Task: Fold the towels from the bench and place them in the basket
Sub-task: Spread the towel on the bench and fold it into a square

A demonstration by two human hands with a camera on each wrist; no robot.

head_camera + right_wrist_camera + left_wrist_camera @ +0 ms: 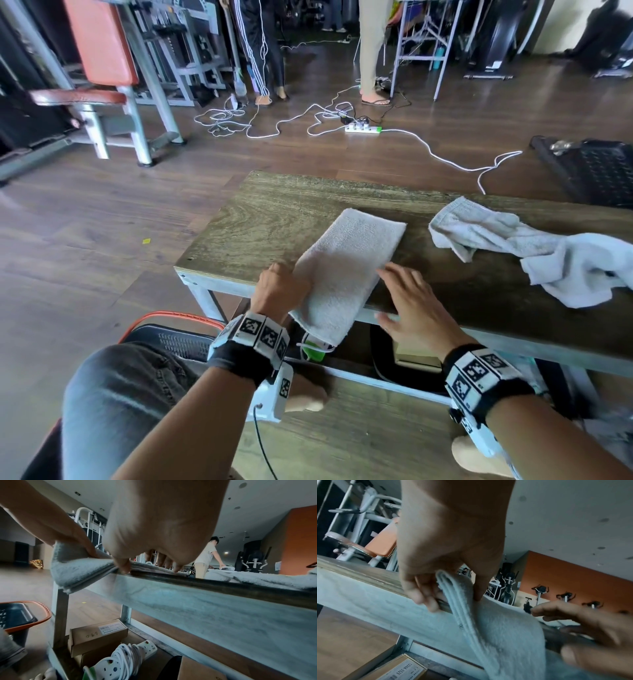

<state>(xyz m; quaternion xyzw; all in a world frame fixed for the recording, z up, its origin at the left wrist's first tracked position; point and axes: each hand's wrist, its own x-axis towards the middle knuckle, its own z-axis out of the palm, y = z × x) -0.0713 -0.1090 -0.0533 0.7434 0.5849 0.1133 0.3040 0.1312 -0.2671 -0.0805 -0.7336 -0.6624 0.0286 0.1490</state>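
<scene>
A grey folded towel (349, 260) lies lengthwise on the wooden bench (274, 212), its near end hanging over the front edge. My left hand (291, 277) grips its left edge; in the left wrist view the layered fold (453, 601) is pinched between thumb and fingers (426, 601). My right hand (400, 291) rests on the towel's right edge with straight fingers (176, 568) and the thumb spread over the bench front. A second, crumpled towel (548, 253) lies to the right. The black basket with an orange rim (164, 315) stands on the floor at my left knee.
Cardboard boxes (96, 632) and a coiled extension lead (126, 654) sit under the bench. A power strip (363, 129) and white cables trail across the floor beyond. A gym machine (102, 68) stands far left, a black step (596, 168) far right, and people's legs at the back.
</scene>
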